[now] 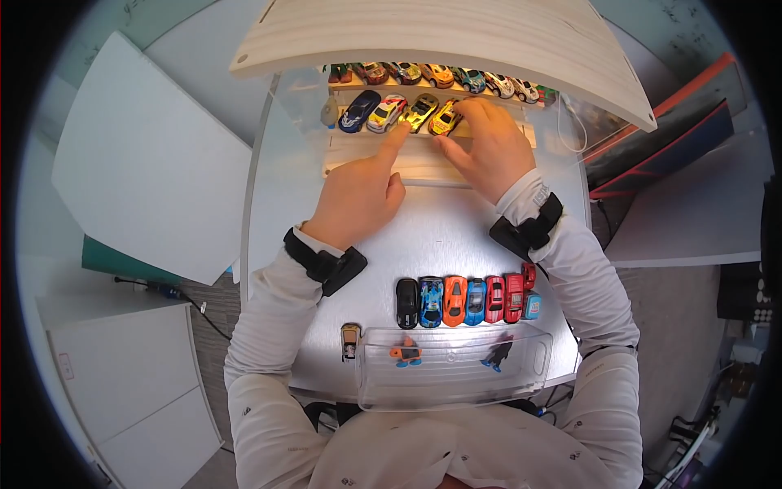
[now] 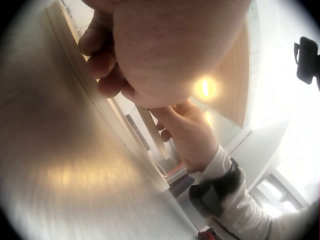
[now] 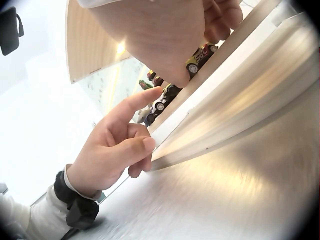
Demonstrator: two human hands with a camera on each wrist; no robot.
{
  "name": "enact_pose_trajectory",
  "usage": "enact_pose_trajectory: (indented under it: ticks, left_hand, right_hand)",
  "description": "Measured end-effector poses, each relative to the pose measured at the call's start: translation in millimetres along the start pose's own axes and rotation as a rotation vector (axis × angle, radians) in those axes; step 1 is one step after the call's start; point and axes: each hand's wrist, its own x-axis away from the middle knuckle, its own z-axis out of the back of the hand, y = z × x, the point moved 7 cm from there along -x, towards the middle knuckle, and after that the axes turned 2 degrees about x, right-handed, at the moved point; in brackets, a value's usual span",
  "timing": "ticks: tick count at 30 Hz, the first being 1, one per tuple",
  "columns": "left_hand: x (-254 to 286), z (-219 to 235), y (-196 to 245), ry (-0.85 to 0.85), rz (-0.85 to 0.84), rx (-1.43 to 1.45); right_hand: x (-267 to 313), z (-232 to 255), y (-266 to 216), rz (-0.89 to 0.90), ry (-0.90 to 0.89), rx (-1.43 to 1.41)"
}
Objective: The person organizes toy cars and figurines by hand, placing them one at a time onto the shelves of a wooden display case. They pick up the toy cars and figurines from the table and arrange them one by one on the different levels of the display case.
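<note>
On the lower wooden step of a display rack stand a dark blue toy car (image 1: 359, 112), a white patterned toy car (image 1: 386, 112), a gold and black toy car (image 1: 423, 108) and a yellow toy car (image 1: 442, 121). My left hand (image 1: 354, 200) points its straight index finger at the front end of the gold and black car, the other fingers folded in. At the right end of this row, my right hand (image 1: 498, 151) holds the yellow car between thumb and fingers. The right wrist view shows that car's side (image 3: 201, 56) low on the step.
Another row of toy cars (image 1: 437, 76) fills the step behind, beneath a wooden top panel (image 1: 440, 37). Nearer the body, several toy cars (image 1: 454, 301) line up on the metallic table (image 1: 326, 359). A clear plastic bin (image 1: 452, 391) and a small tan car (image 1: 350, 341) are at the front.
</note>
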Motion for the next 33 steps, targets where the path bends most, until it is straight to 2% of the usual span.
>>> enact_pose_trajectory:
  ticks: [33]
  left_hand:
    - [1.3,0.2,0.6,0.011,-0.035,-0.004]
  right_hand:
    - [0.0,0.2,1.1,-0.035,-0.007,0.009]
